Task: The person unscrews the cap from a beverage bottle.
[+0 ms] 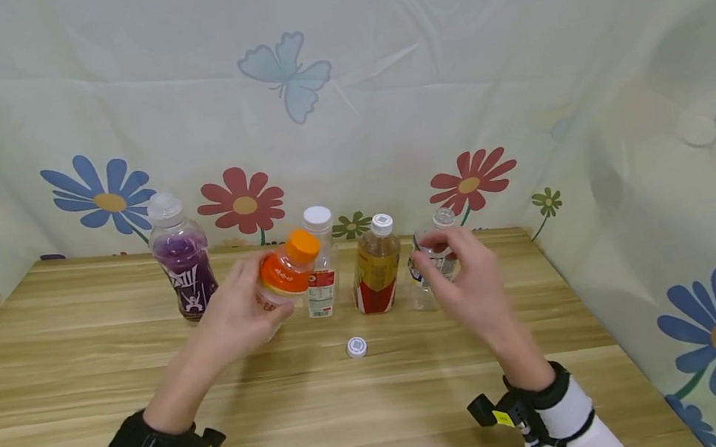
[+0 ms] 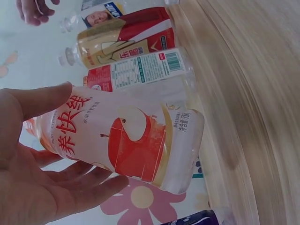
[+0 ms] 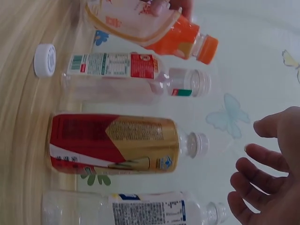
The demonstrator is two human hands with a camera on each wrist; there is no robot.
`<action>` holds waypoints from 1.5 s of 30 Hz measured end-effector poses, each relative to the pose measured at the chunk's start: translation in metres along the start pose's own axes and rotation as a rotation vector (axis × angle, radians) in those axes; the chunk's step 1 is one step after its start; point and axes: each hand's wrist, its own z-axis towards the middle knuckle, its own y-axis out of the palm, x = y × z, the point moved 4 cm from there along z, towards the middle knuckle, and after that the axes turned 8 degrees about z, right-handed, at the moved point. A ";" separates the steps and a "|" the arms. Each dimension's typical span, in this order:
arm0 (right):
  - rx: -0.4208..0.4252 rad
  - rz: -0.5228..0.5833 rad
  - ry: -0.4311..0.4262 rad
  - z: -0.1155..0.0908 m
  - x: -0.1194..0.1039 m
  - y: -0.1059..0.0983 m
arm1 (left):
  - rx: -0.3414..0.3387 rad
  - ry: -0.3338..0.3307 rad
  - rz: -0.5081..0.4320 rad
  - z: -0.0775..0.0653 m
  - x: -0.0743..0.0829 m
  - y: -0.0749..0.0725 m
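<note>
My left hand [image 1: 241, 312] grips a drink bottle [image 1: 286, 271] with an orange cap and an apple on its label. It is tilted, and in the left wrist view its base hangs above the table. Nothing is in my right hand [image 1: 476, 287], whose fingers are loosely bent in the air. In the head view that hand partly covers a clear bottle [image 1: 423, 296] with no cap seen on its neck; the right wrist view shows the fingers [image 3: 255, 176] apart from the bottles. A loose white cap [image 1: 356, 347] lies on the table.
Along the back of the wooden table [image 1: 328, 421] stand a purple-labelled bottle [image 1: 185, 267], a clear bottle with a red and white label [image 1: 322, 295], and a gold and red bottle [image 1: 377, 273]. A flowered curtain [image 1: 372, 117] encloses the back and sides.
</note>
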 end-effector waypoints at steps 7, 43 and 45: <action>-0.123 0.045 0.008 -0.006 -0.007 0.021 | -0.029 0.007 0.022 -0.003 0.006 0.005; -0.305 0.193 0.180 -0.027 -0.022 0.057 | -0.044 0.217 0.231 -0.024 0.042 0.025; -0.310 0.187 0.194 -0.027 -0.022 0.058 | -0.038 0.225 0.240 -0.024 0.043 0.024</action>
